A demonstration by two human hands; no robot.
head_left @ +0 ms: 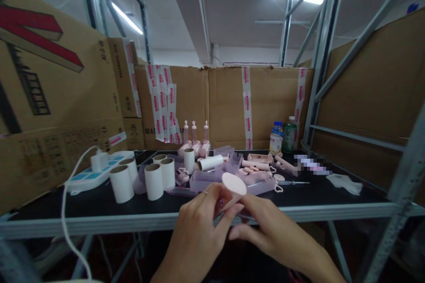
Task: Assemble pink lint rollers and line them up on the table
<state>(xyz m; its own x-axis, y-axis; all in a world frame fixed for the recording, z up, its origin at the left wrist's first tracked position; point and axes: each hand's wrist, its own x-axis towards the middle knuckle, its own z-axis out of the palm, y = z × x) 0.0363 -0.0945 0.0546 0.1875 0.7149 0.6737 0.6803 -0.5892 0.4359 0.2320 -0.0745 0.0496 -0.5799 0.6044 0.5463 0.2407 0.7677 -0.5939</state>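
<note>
Power strip [99, 169]: far left on the black table [332, 192], a white plug seated in it, its cable trailing off the near edge.
White rolls [154, 181]: standing upright in a loose cluster right of the strip; one more lies on its side further back.
Left hand [199, 225]: near centre, just off the table edge, fingers closed narrow on the stem of the pink piece, a ring on one finger.
Pink piece [234, 184]: a round flat disc on a short stem, held up between both hands, above the table edge.
Right hand [265, 227]: fingertips pinching the stem from the right, touching the left hand.
Pink and lilac parts [252, 170]: heaped centre-far behind the hands.
Bottles [282, 138]: two, far right of centre, against the cardboard wall.
Step in hand: judged as fitting or checking the disc piece.
Next move: calls for a steady two-handed pinch and square alignment of the stem.
</note>
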